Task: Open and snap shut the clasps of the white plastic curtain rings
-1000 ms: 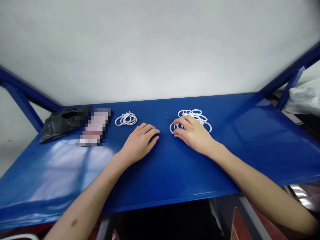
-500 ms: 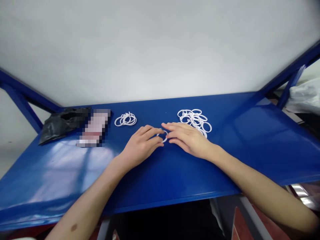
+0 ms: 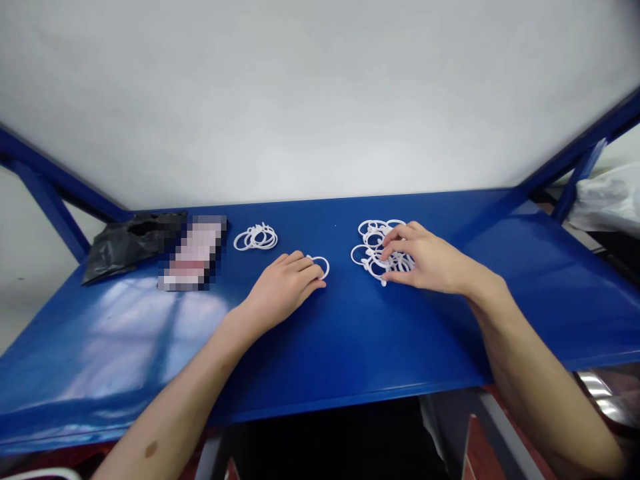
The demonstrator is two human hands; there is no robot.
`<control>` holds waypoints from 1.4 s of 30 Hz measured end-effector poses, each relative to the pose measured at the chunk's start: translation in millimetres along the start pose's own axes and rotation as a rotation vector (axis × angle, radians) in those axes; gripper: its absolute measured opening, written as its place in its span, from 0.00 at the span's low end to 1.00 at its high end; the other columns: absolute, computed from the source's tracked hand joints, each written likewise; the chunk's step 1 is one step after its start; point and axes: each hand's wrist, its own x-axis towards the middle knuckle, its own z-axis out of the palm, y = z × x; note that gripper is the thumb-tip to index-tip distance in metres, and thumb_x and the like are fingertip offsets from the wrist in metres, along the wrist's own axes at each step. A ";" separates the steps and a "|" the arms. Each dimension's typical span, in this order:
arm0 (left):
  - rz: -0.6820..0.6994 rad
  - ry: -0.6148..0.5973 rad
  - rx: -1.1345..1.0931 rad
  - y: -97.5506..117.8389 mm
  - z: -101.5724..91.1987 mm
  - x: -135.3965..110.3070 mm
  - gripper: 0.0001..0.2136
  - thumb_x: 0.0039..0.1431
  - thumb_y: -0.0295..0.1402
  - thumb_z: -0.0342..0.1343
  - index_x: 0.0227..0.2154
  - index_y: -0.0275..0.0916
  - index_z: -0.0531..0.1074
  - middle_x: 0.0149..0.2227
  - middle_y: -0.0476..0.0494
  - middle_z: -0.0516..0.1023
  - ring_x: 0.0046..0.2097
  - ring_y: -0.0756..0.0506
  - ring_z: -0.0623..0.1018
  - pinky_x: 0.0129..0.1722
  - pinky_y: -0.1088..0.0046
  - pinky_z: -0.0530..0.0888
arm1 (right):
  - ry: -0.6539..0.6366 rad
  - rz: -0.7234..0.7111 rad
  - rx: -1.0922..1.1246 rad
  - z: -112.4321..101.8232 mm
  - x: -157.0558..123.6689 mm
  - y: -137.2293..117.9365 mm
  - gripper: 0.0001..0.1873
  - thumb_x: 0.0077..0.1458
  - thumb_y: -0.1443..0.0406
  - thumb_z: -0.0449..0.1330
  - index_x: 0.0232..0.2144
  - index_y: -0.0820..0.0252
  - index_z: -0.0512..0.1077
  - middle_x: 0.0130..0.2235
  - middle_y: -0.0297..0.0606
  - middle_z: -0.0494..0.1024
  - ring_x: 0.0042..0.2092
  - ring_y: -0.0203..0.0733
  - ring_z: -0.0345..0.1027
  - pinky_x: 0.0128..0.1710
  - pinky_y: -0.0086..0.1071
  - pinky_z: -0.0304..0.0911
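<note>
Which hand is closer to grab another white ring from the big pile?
Probably the right hand: its fingers rest on the pile of white rings. The left hand lies apart from that pile, touching a single ring on the blue table.

readable text: none | pink-white packet (image 3: 193, 253) on blue table (image 3: 350, 347): surface blurred, illegible

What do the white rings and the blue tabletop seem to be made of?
The white rings are probably plastic with a matte finish: they are thin and evenly white, without shine. The single ring at the left hand looks the same. The blue tabletop is likely painted metal and glossy: it mirrors light in soft patches.
</note>
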 end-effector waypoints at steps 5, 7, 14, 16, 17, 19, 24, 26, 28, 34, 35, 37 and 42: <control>-0.021 -0.037 -0.005 0.4 2.7 0.0 0.09 0.70 0.37 0.52 0.36 0.40 0.72 0.34 0.47 0.76 0.36 0.45 0.72 0.38 0.68 0.66 | 0.004 -0.063 -0.032 7.6 4.8 -7.9 0.06 0.55 0.59 0.68 0.32 0.54 0.79 0.47 0.42 0.75 0.48 0.50 0.65 0.48 0.45 0.66; -0.018 -0.043 0.004 1.4 3.3 0.4 0.08 0.70 0.36 0.52 0.36 0.40 0.72 0.33 0.47 0.76 0.36 0.46 0.72 0.38 0.68 0.66 | 0.008 -0.083 -0.048 10.8 6.6 -12.4 0.03 0.57 0.63 0.67 0.31 0.55 0.80 0.46 0.41 0.76 0.47 0.49 0.66 0.47 0.43 0.66; -0.019 0.034 -0.002 2.9 4.6 0.4 0.10 0.70 0.37 0.51 0.36 0.40 0.74 0.34 0.47 0.77 0.36 0.46 0.73 0.38 0.68 0.68 | 0.135 -0.158 -0.122 27.6 12.5 -36.4 0.09 0.64 0.65 0.59 0.35 0.60 0.78 0.40 0.43 0.78 0.43 0.46 0.66 0.43 0.40 0.66; -0.056 0.095 0.009 2.5 5.3 0.3 0.10 0.70 0.37 0.51 0.36 0.40 0.74 0.35 0.47 0.78 0.37 0.46 0.74 0.39 0.67 0.69 | 0.167 -0.175 -0.147 36.9 14.5 -47.0 0.10 0.66 0.63 0.57 0.36 0.61 0.77 0.37 0.42 0.77 0.40 0.46 0.65 0.42 0.39 0.65; -0.077 0.130 0.017 2.2 5.6 0.3 0.10 0.70 0.37 0.52 0.36 0.39 0.74 0.35 0.47 0.79 0.37 0.46 0.74 0.39 0.67 0.70 | 0.172 -0.184 -0.162 42.5 15.4 -52.4 0.11 0.67 0.63 0.57 0.36 0.61 0.76 0.37 0.42 0.77 0.39 0.45 0.65 0.41 0.38 0.65; -0.112 0.197 0.030 0.9 6.0 0.3 0.09 0.69 0.36 0.52 0.37 0.39 0.75 0.36 0.46 0.80 0.38 0.46 0.75 0.41 0.67 0.71 | 0.167 -0.207 -0.191 54.4 17.1 -61.9 0.11 0.67 0.62 0.57 0.36 0.61 0.76 0.36 0.41 0.77 0.38 0.44 0.65 0.39 0.37 0.64; -0.153 0.283 0.019 -1.0 3.6 0.2 0.08 0.69 0.35 0.53 0.39 0.41 0.77 0.37 0.45 0.81 0.38 0.46 0.77 0.42 0.67 0.73 | 0.158 -0.258 -0.189 65.7 18.5 -71.7 0.14 0.66 0.57 0.58 0.40 0.62 0.77 0.38 0.42 0.77 0.40 0.45 0.67 0.39 0.37 0.64; -0.140 0.294 0.008 1.4 1.6 0.3 0.08 0.68 0.35 0.54 0.40 0.41 0.77 0.37 0.45 0.81 0.38 0.46 0.78 0.41 0.66 0.74 | 0.202 -0.240 -0.173 57.8 17.4 -69.9 0.17 0.67 0.56 0.56 0.41 0.63 0.77 0.39 0.42 0.77 0.40 0.45 0.67 0.40 0.38 0.65; -0.115 0.294 0.010 6.2 -0.2 0.3 0.07 0.68 0.34 0.54 0.41 0.41 0.77 0.37 0.46 0.81 0.38 0.46 0.77 0.41 0.66 0.73 | 0.245 -0.214 -0.162 46.5 15.8 -66.1 0.16 0.68 0.58 0.54 0.41 0.62 0.77 0.38 0.43 0.78 0.40 0.45 0.68 0.40 0.39 0.65; -0.056 0.261 0.043 19.6 -0.6 0.0 0.07 0.68 0.32 0.54 0.41 0.40 0.77 0.36 0.47 0.81 0.37 0.47 0.76 0.37 0.67 0.71 | 0.094 -0.259 -0.108 34.7 13.6 -54.8 0.12 0.62 0.68 0.57 0.45 0.60 0.77 0.51 0.47 0.74 0.49 0.49 0.68 0.48 0.44 0.67; -0.057 0.255 0.046 19.8 -0.2 -0.1 0.07 0.68 0.33 0.54 0.40 0.40 0.77 0.36 0.47 0.81 0.37 0.46 0.77 0.37 0.66 0.70 | 0.073 -0.263 -0.108 37.7 14.2 -54.0 0.12 0.62 0.69 0.57 0.46 0.60 0.77 0.54 0.48 0.72 0.51 0.50 0.68 0.49 0.45 0.67; -0.067 0.245 0.048 18.7 0.4 -0.4 0.08 0.68 0.33 0.54 0.40 0.41 0.78 0.36 0.46 0.81 0.37 0.46 0.77 0.38 0.66 0.71 | 0.056 -0.260 -0.113 45.3 16.1 -53.6 0.11 0.64 0.69 0.56 0.45 0.59 0.77 0.56 0.49 0.71 0.52 0.50 0.68 0.50 0.45 0.67; -0.091 0.308 0.046 13.7 -1.6 -1.1 0.06 0.67 0.33 0.55 0.39 0.41 0.78 0.36 0.46 0.81 0.37 0.46 0.77 0.39 0.66 0.73 | 0.071 -0.287 -0.143 55.0 18.1 -56.5 0.10 0.66 0.69 0.55 0.42 0.58 0.76 0.54 0.45 0.73 0.50 0.47 0.67 0.47 0.43 0.67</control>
